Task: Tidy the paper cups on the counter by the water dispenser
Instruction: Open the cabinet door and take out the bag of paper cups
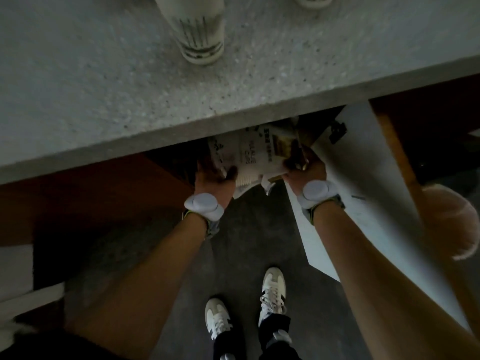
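The left hand (pixel 211 179) and right hand (pixel 305 170) both curl round a wrapped pack of paper cups (pixel 249 157) just under the counter (pixel 104 100) edge; a cup stack (pixel 200 29) stands above. Its near end looks torn, so tilting could spill cups, or it snags the edge

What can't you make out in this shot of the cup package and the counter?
Head view, all of it:
Far end of the cup package, gripped by the left hand and right hand: hidden under the counter edge.
Package print: too dim and blurred to read.
Top of the cup stack and most of a second cup: cut off by the top edge.
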A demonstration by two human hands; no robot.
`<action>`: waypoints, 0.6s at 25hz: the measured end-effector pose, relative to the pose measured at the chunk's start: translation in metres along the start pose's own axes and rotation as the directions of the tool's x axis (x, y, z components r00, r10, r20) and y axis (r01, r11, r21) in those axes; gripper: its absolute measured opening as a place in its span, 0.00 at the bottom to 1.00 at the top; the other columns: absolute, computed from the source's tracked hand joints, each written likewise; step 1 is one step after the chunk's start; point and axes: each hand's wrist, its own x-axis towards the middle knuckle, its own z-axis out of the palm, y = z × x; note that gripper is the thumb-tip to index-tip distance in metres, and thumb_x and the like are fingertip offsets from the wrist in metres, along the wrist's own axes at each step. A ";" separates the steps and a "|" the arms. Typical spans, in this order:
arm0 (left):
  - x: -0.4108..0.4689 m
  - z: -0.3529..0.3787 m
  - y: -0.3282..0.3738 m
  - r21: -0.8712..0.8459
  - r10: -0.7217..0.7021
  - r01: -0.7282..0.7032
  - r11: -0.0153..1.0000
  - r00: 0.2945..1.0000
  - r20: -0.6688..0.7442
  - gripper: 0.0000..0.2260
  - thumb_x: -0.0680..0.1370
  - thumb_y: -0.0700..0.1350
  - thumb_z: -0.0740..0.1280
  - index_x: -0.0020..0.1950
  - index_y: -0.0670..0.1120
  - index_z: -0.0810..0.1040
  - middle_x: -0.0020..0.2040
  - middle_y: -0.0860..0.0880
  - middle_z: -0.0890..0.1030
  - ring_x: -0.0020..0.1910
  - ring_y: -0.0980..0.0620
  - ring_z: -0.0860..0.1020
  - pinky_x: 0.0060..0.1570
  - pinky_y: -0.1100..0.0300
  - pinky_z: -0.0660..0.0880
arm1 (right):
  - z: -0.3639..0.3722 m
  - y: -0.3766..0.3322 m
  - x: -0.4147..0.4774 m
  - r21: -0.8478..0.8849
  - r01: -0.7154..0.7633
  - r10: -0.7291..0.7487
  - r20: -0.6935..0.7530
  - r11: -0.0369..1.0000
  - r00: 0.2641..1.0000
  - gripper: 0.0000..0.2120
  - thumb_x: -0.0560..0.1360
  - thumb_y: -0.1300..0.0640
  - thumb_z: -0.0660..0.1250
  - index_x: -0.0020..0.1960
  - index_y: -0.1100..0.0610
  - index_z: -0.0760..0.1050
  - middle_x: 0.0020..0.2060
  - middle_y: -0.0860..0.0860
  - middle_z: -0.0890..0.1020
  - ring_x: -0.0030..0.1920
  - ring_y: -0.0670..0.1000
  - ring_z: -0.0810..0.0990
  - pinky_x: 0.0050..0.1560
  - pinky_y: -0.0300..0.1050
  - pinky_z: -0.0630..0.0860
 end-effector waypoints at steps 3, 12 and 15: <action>-0.034 -0.017 0.001 -0.163 -0.017 0.017 0.987 1.000 0.002 0.32 0.75 0.46 0.70 0.74 0.41 0.60 0.72 0.41 0.69 0.71 0.42 0.69 0.71 0.46 0.67 | -0.008 -0.003 -0.039 0.184 -0.023 0.018 0.026 0.983 0.999 0.22 0.72 0.60 0.70 0.61 0.42 0.74 0.60 0.51 0.80 0.61 0.56 0.79 0.61 0.57 0.77; -0.158 -0.115 0.037 -0.328 -0.123 0.128 0.936 0.992 0.037 0.32 0.72 0.43 0.74 0.70 0.46 0.61 0.67 0.42 0.73 0.63 0.44 0.77 0.60 0.44 0.78 | -0.053 -0.066 -0.168 0.059 -0.031 0.030 0.015 0.998 0.999 0.19 0.73 0.56 0.68 0.63 0.50 0.74 0.58 0.53 0.81 0.59 0.57 0.80 0.60 0.58 0.78; -0.196 -0.155 0.054 -0.333 -0.113 0.125 0.935 0.992 0.053 0.33 0.72 0.43 0.75 0.70 0.45 0.60 0.67 0.42 0.74 0.61 0.44 0.78 0.59 0.44 0.78 | -0.073 -0.100 -0.217 -0.060 0.010 -0.009 0.012 0.998 1.000 0.19 0.74 0.56 0.68 0.64 0.52 0.73 0.58 0.53 0.81 0.59 0.55 0.80 0.62 0.52 0.77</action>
